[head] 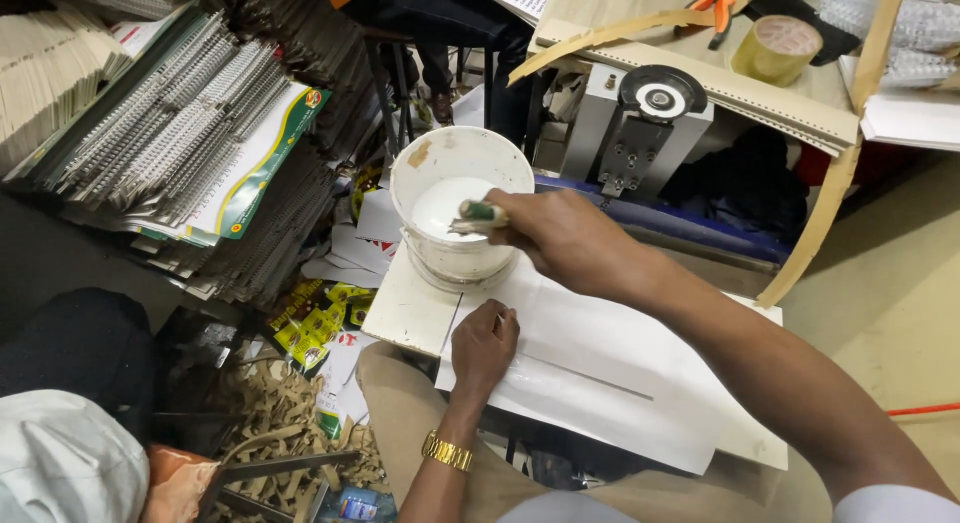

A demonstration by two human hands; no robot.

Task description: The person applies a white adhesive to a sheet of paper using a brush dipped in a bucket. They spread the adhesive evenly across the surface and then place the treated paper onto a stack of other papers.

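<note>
While a green-handled brush (478,216) is pinched in the closed right hand (560,238) over the white plastic glue tub (460,198), white paper sheets (600,368) are pressed under the left hand's (484,348) flattened fingertips. Drips past the tub rim may blot the sheets; loosened pressure may let them slide.

A small white board (405,313) carries a white bucket (460,173) and stacked white sheets (610,373).

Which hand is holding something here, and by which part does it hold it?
The right hand holds a brush by its green handle, over the white bucket. The left hand holds nothing; it presses flat on the white paper sheets.
</note>
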